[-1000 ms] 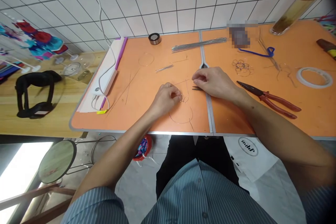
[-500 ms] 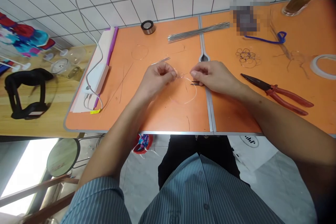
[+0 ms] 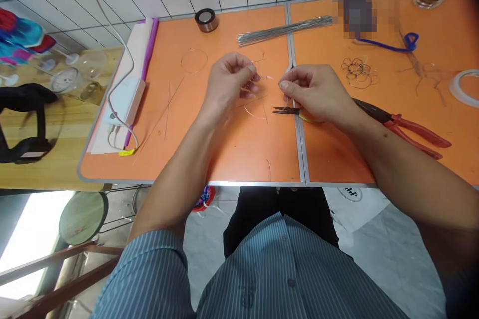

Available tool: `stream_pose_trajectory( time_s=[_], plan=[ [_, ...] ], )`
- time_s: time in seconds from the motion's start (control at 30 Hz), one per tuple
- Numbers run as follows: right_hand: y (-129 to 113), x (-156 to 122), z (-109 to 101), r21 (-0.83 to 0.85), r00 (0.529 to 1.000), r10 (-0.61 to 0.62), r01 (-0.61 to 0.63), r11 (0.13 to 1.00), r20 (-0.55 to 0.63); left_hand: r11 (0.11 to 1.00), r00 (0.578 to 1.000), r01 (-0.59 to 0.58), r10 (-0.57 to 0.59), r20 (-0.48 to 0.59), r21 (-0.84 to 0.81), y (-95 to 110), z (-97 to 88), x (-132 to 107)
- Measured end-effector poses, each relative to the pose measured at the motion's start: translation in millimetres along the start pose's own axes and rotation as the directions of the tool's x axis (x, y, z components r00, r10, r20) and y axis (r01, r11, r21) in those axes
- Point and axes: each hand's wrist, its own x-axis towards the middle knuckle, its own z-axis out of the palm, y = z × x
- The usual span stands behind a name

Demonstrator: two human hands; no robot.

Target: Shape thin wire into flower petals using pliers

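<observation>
My left hand [image 3: 232,79] is raised above the orange table, thumb and index finger pinched on a thin wire [image 3: 266,77] whose end sticks out to the right. A pale curve of wire [image 3: 255,114] shows below its fingers. To the right, my right hand [image 3: 309,87] is closed in a pinch, apart from the left; what lies between its fingertips is too fine to make out. Just under it are small long-nose pliers [image 3: 285,110] with dark jaws and yellow handles, partly covered by the hand. Larger red-handled pliers [image 3: 419,129] lie beside my right forearm.
A bundle of straight metal wires [image 3: 284,31] and a tape roll [image 3: 206,20] lie toward the tiled wall. On the right are a flower-shaped wire piece [image 3: 355,71], a blue bent wire [image 3: 389,46] and a white ring-shaped roll [image 3: 466,90]. A power strip [image 3: 127,102] stands left.
Both hands have lifted slightly from the table, and the left has turned with its fingers spreading more. The yellow handles of the small pliers now show. The view has shifted a little.
</observation>
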Motion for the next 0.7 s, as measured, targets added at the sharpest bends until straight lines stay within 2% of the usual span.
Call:
stream_pose_trajectory(
  time_s=[0.1, 0.13, 0.17, 0.2, 0.27, 0.3, 0.37, 0.47, 0.53, 0.6, 0.7],
  plan=[
    [-13, -13, -9, -0.209, 0.995, -0.090, 0.081, 0.974, -0.033, 0.995, 0.997, -0.031, 0.025, -0.076, -0.091, 4, -18.1, 9],
    [-18, -20, -11, -0.263, 0.989, -0.150, 0.145, 0.954, 0.002, 0.992, 0.996, -0.027, 0.015, -0.093, -0.119, 5, -24.5, 13],
    [-23, -27, -10, -0.298, 0.970, -0.223, 0.242, 0.923, 0.096, 0.990, 0.994, -0.026, 0.010, -0.113, -0.136, 4, -30.4, 17],
    [-26, -35, -9, -0.307, 0.926, -0.297, 0.360, 0.881, 0.232, 0.990, 0.991, -0.018, -0.001, -0.131, -0.138, 2, -35.6, 20],
    [-30, -49, 0, -0.241, 0.774, -0.365, 0.541, 0.806, 0.517, 0.992, 0.986, -0.001, -0.019, -0.164, -0.124, -3, -42.7, 26],
    [-30, -54, 5, -0.214, 0.698, -0.361, 0.592, 0.777, 0.618, 0.993, 0.985, 0.007, -0.027, -0.169, -0.121, -6, -44.6, 28],
    [-28, -60, 15, -0.238, 0.625, -0.313, 0.639, 0.731, 0.715, 0.990, 0.984, 0.013, -0.037, -0.174, -0.137, -12, -45.9, 31],
    [-23, -61, 25, -0.281, 0.604, -0.265, 0.657, 0.699, 0.752, 0.982, 0.988, 0.010, -0.038, -0.149, -0.187, -16, -45.1, 32],
    [-19, -64, 28, -0.295, 0.593, -0.272, 0.683, 0.668, 0.757, 0.980, 0.988, 0.012, -0.042, -0.148, -0.199, -17, -44.8, 31],
    [-14, -70, 30, -0.319, 0.580, -0.304, 0.732, 0.602, 0.756, 0.980, 0.988, 0.012, -0.043, -0.147, -0.200, -17, -45.0, 29],
    [-6, -84, 31, -0.389, 0.601, -0.364, 0.768, 0.509, 0.711, 0.979, 0.989, 0.020, -0.049, -0.138, -0.202, -15, -45.8, 28]
  ],
)
